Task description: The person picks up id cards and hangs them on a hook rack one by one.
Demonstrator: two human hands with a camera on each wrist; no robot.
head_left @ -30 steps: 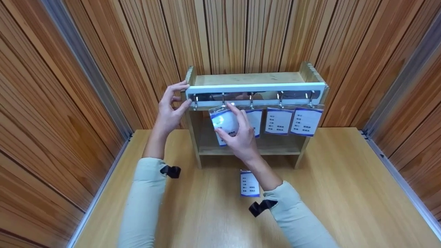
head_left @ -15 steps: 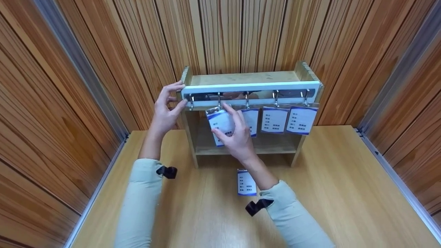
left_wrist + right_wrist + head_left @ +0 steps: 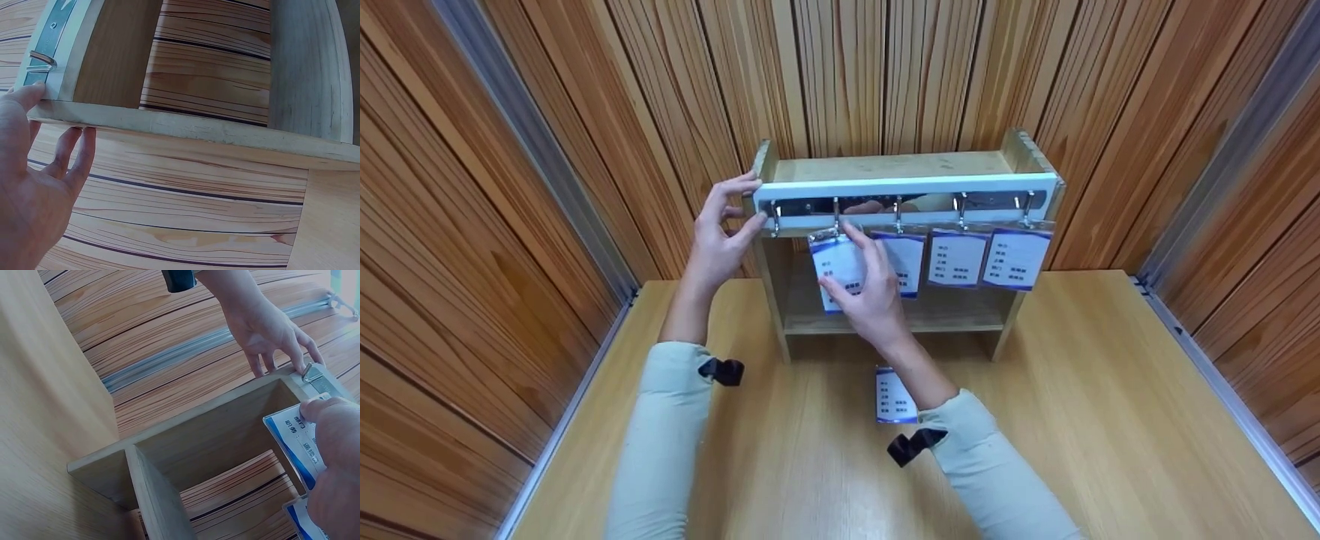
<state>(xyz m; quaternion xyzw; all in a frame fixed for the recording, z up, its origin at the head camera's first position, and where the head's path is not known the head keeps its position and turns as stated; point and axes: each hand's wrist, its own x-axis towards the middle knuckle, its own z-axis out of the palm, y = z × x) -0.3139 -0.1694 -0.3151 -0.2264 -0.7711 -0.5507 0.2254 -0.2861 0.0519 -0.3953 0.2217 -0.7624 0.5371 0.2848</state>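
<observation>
My left hand (image 3: 718, 232) grips the left front corner of a small wooden shelf (image 3: 896, 166), thumb on the front and fingers along the side board. Across the front runs a white hook rail (image 3: 810, 219) with several metal hooks. My right hand (image 3: 874, 292) holds a white and blue badge card (image 3: 838, 259) in a clear sleeve, its top edge right below the second hook from the left. In the right wrist view the thumb lies on the face of this badge card (image 3: 292, 439). More badge cards (image 3: 958, 259) hang from the hooks to the right; the leftmost hook is bare.
Another badge card (image 3: 894, 396) lies on the wooden table (image 3: 810, 450) in front of the shelf, partly behind the right forearm. Wood-panelled walls (image 3: 847, 75) stand behind and on both sides. A black wrist mount (image 3: 721, 371) sits on each sleeve.
The held badge card and right hand have stayed just below the second hook, with only a slight shift. The view has moved a little; the left hand keeps its grip on the shelf.
</observation>
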